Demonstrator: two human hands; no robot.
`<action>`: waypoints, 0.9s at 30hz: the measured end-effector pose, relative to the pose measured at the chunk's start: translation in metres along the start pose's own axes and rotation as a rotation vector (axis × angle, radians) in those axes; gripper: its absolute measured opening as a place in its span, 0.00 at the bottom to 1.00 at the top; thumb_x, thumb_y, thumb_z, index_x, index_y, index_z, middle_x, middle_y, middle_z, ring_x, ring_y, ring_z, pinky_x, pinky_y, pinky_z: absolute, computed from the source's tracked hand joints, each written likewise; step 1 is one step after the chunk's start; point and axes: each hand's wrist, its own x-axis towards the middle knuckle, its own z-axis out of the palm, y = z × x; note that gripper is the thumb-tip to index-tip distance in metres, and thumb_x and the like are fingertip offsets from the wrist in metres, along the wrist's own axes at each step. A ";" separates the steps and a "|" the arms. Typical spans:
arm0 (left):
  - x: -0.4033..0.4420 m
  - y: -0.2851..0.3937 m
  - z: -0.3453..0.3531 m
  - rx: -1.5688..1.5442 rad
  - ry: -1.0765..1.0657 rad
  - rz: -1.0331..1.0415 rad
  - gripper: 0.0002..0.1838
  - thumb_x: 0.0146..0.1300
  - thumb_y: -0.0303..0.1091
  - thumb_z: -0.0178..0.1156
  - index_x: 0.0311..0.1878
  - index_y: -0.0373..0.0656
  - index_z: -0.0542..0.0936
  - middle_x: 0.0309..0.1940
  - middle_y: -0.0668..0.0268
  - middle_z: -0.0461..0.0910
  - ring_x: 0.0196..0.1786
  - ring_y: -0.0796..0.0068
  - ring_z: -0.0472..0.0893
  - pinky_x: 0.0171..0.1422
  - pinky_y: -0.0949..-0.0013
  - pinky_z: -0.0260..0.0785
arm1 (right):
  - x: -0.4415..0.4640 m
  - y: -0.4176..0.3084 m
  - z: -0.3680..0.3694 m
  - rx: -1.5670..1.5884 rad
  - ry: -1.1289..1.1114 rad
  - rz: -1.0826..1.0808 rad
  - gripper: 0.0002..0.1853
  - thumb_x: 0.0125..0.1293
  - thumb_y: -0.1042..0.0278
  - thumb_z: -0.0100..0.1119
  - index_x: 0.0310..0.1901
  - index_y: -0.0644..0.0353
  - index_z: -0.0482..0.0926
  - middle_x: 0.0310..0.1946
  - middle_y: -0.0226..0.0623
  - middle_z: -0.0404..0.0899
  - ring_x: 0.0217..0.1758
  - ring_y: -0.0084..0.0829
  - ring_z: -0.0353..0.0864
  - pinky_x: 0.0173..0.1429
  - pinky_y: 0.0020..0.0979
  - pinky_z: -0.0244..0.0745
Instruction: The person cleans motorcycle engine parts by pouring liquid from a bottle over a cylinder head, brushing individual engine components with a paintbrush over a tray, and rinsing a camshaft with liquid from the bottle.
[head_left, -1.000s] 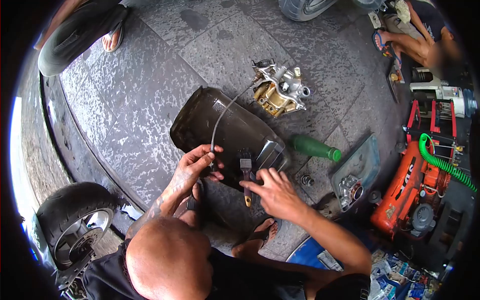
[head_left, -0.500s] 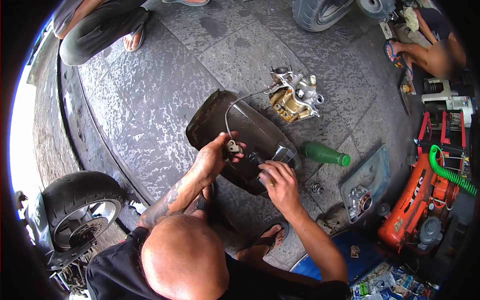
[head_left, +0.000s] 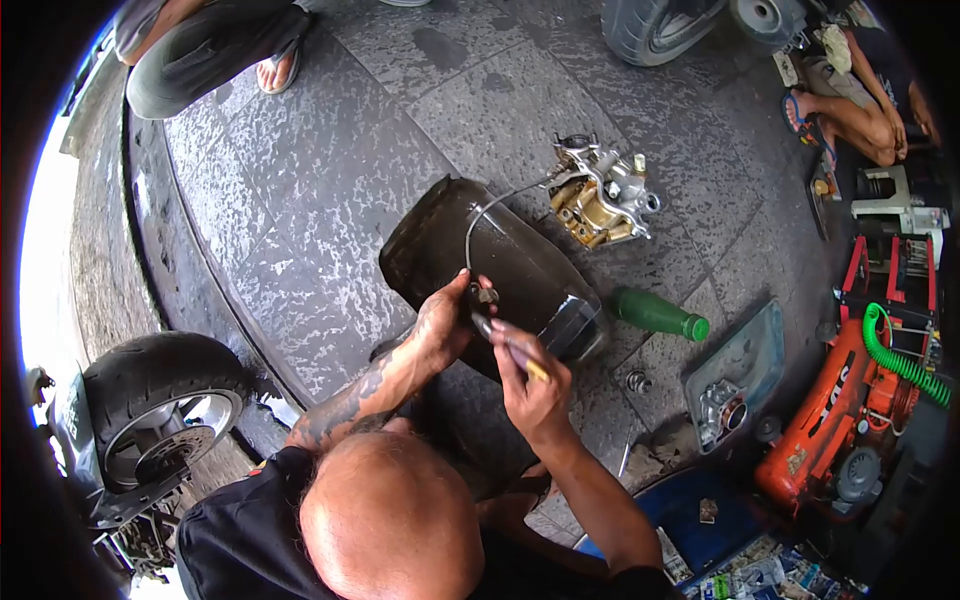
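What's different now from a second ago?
The right hand, earlier with fingers at the brush over the dark tray, now grips it and has moved leftward, bringing its bristle end up close to the metal fitting in the left hand. The tray, engine part and green bottle stayed put.

Grey floor tiles (head_left: 300,180) lie blotched — white light (head_left: 48,280) left.
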 end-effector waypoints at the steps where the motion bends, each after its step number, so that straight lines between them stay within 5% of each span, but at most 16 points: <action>1: 0.001 0.001 -0.004 0.008 -0.034 0.005 0.18 0.75 0.45 0.42 0.40 0.42 0.76 0.32 0.67 0.77 0.37 0.74 0.75 0.49 0.69 0.67 | -0.002 0.000 0.000 0.009 -0.045 0.032 0.07 0.64 0.81 0.58 0.44 0.67 0.78 0.45 0.47 0.82 0.49 0.44 0.83 0.51 0.35 0.79; 5: 0.000 -0.006 -0.006 0.007 -0.029 0.015 0.17 0.75 0.46 0.43 0.42 0.43 0.75 0.34 0.67 0.77 0.39 0.72 0.75 0.51 0.66 0.67 | 0.017 -0.009 -0.008 0.040 0.114 0.025 0.07 0.64 0.79 0.58 0.44 0.66 0.78 0.45 0.46 0.82 0.50 0.42 0.83 0.52 0.35 0.79; 9: 0.003 -0.003 -0.004 -0.049 -0.053 0.032 0.21 0.72 0.54 0.46 0.42 0.45 0.75 0.36 0.67 0.77 0.41 0.71 0.75 0.52 0.67 0.66 | 0.007 -0.004 -0.002 0.038 -0.135 0.045 0.07 0.64 0.79 0.59 0.44 0.66 0.77 0.44 0.46 0.82 0.50 0.44 0.83 0.52 0.35 0.79; 14: 0.001 -0.004 -0.002 -0.019 -0.120 0.035 0.30 0.68 0.66 0.42 0.42 0.45 0.74 0.36 0.67 0.76 0.40 0.70 0.75 0.50 0.65 0.66 | 0.017 -0.010 -0.007 0.016 -0.001 0.031 0.06 0.64 0.78 0.59 0.42 0.66 0.78 0.43 0.47 0.82 0.47 0.45 0.83 0.49 0.35 0.80; 20: -0.002 -0.005 0.001 -0.021 -0.093 0.048 0.31 0.66 0.66 0.46 0.44 0.43 0.73 0.36 0.61 0.77 0.41 0.63 0.76 0.51 0.62 0.69 | 0.020 -0.018 -0.011 -0.041 -0.035 0.208 0.05 0.65 0.77 0.58 0.42 0.66 0.78 0.42 0.45 0.83 0.46 0.44 0.84 0.48 0.34 0.80; 22: -0.002 -0.003 0.009 -0.076 -0.092 0.084 0.30 0.69 0.65 0.40 0.39 0.45 0.73 0.33 0.63 0.76 0.40 0.67 0.76 0.52 0.63 0.68 | 0.022 -0.016 -0.002 0.013 0.004 0.077 0.05 0.65 0.76 0.58 0.41 0.66 0.78 0.41 0.45 0.83 0.45 0.43 0.85 0.46 0.34 0.80; 27: -0.002 -0.003 0.004 -0.005 -0.048 0.102 0.29 0.69 0.65 0.41 0.37 0.46 0.73 0.33 0.63 0.76 0.39 0.68 0.75 0.51 0.65 0.67 | 0.014 -0.007 -0.012 -0.107 -0.040 0.249 0.05 0.65 0.76 0.58 0.41 0.66 0.78 0.41 0.45 0.83 0.45 0.41 0.85 0.46 0.34 0.80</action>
